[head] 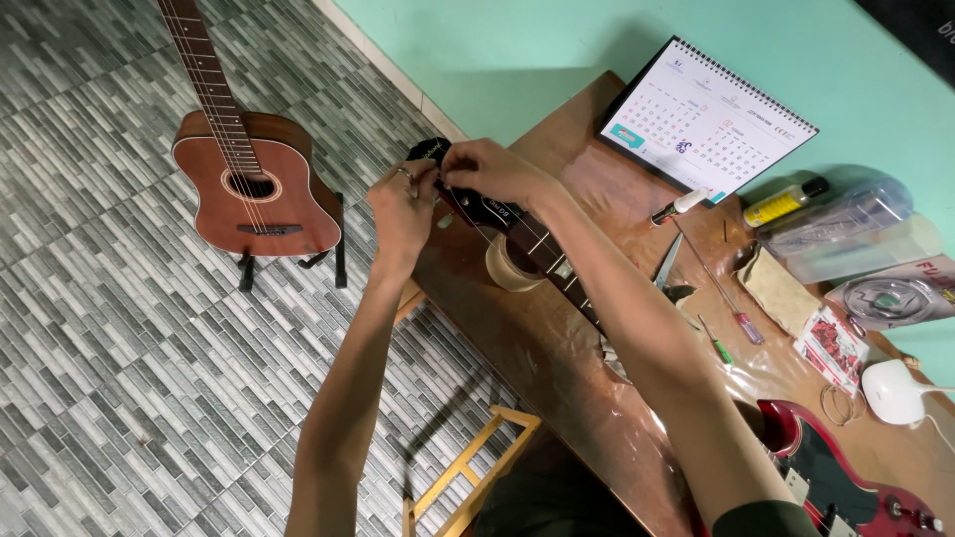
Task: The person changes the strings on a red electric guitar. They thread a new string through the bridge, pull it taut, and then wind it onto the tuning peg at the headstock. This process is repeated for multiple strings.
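With the left hand (401, 204) gripping a tuning peg at the 9 o'clock side, keep the right hand (487, 171) clamped over the electric guitar headstock (477, 204), steadying it on the tape roll (512, 267).

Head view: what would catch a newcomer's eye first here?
Both hands, left and right, meet at the dark headstock of a red electric guitar lying across the brown table. At the left, a reddish acoustic guitar stands on the tiled floor.

A white desk calendar (708, 119) stands on the table's far edge. Right of the calendar lies a yellow bottle (783, 203). Below the calendar sits a small red-white packet (834, 347).
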